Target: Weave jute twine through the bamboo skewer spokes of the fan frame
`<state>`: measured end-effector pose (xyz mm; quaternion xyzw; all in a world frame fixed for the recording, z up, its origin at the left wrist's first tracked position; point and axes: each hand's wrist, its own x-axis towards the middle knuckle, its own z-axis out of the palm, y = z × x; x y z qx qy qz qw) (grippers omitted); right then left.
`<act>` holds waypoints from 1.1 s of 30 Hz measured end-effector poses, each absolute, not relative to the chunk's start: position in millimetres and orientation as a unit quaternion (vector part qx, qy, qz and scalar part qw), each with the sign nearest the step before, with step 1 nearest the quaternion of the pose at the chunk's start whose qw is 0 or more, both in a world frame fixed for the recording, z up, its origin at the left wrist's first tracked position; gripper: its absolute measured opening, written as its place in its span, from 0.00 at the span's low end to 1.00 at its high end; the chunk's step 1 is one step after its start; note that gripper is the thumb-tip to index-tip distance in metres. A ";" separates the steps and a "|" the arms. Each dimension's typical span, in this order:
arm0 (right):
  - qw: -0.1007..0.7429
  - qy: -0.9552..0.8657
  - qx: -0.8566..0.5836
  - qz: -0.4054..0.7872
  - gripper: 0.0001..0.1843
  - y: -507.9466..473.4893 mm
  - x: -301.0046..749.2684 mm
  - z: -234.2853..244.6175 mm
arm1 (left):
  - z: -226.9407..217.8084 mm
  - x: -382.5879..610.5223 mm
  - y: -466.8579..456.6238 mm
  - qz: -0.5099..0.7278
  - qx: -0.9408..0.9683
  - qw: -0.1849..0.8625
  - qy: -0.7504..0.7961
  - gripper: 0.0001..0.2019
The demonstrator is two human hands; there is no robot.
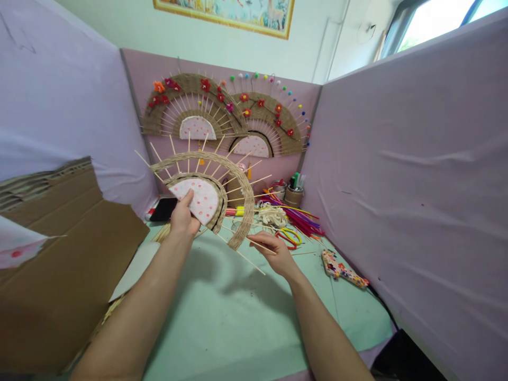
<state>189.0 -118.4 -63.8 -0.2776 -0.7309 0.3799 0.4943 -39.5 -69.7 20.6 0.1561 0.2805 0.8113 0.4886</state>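
My left hand [184, 216] grips a half-round woven fan [249, 203] above the table, thumb on its white, red-dotted centre piece [204, 198] and fingers behind. Thin wooden sticks radiate from the centre through a band of twined brown cord, their tips sticking out past it. At the fan's lower right end, my right hand [273, 253] has its fingers closed on one of these thin sticks [260, 245], close to the cord band. Another stick [251, 264] juts out below that hand. Where the fingertips meet the stick is partly hidden.
Two finished-looking fans [190, 87] with red flowers lean on the back panel. Red and yellow scissors [291, 238], white cord [273, 216], purple and red pipe cleaners [304, 219] and a patterned glue gun [343, 269] lie rightward. Cardboard [75, 264] stands left.
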 end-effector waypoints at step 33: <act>0.495 -0.745 -0.301 0.330 0.11 -119.5 187.3 -66.5 | 26.5 -66.7 -65.0 0.853 0.144 0.418 0.276 0.14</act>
